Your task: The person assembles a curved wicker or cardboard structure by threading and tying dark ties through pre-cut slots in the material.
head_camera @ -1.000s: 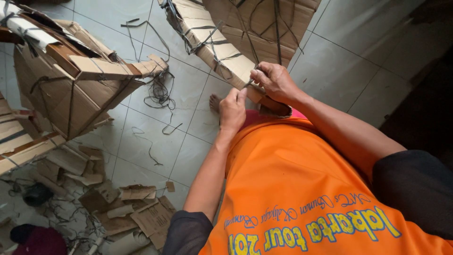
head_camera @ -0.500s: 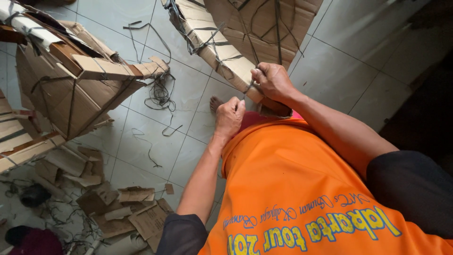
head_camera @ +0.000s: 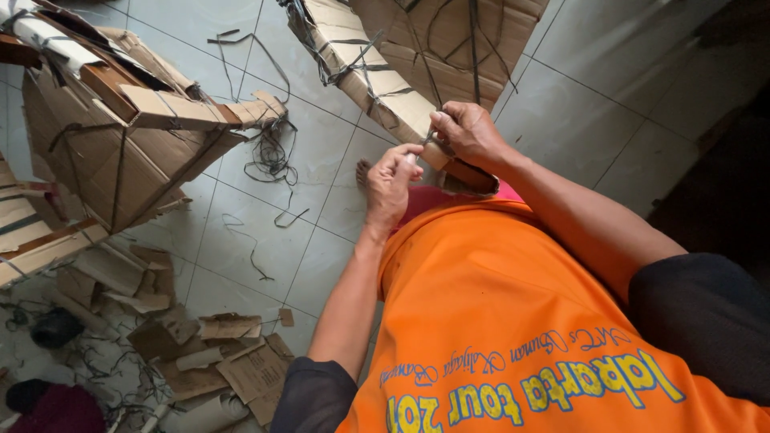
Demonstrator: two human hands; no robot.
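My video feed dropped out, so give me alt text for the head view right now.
Both hands meet at the end of a cardboard piece wrapped in dark string: the left hand pinches something small, the right hand rests on the cardboard. An orange shirt fills the foreground; cardboard scraps litter the tiled floor.

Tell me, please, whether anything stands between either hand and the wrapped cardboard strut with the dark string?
Nothing visible does. The right hand already grips the cardboard strut at its near end, and the left hand pinches right beside it, where the dark string winds around. Only bare floor tiles lie below.
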